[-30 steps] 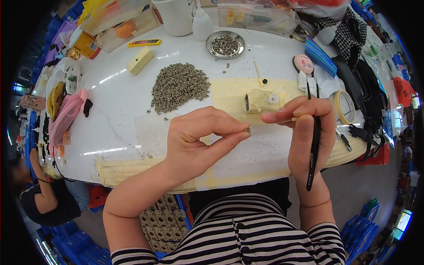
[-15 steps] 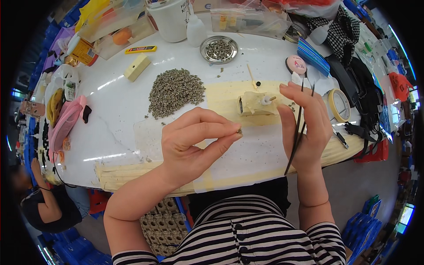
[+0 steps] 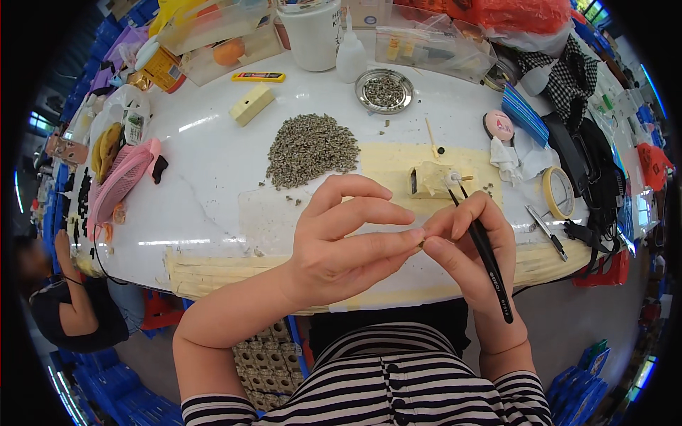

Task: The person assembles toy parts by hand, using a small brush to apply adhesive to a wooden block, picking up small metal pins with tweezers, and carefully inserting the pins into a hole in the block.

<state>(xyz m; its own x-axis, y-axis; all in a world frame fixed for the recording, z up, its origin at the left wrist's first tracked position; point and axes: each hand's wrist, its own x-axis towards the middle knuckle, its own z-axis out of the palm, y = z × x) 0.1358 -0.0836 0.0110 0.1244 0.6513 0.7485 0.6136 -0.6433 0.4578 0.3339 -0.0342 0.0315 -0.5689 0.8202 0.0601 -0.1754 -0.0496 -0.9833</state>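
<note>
My left hand point(image 3: 348, 238) reaches to the middle with its thumb and fingertips pinched together. At those fingertips shows a sliver of a tiny metal part point(image 3: 423, 243), mostly hidden by fingers. My right hand point(image 3: 472, 252) meets it there, its thumb and fingertips at the same part. Black tweezers point(image 3: 485, 252) lie tucked across the right hand, tips pointing up and away. Just beyond stands a small block wrapped in tan tape point(image 3: 430, 179), with a white blob and a thin stick on its side. A heap of small metal parts point(image 3: 311, 150) lies left of it.
A round metal dish point(image 3: 384, 92) holds more small parts. A cream block point(image 3: 252, 105), a white squeeze bottle point(image 3: 351, 55) and a white bucket point(image 3: 310, 35) stand farther back. At right lie a tape roll point(image 3: 558, 192) and a pen point(image 3: 547, 233). Another person point(image 3: 64, 298) sits at far left.
My right hand has come down and left to meet my left fingertips at the tiny part. The tweezers have tilted the other way. The whole view has shifted slightly.
</note>
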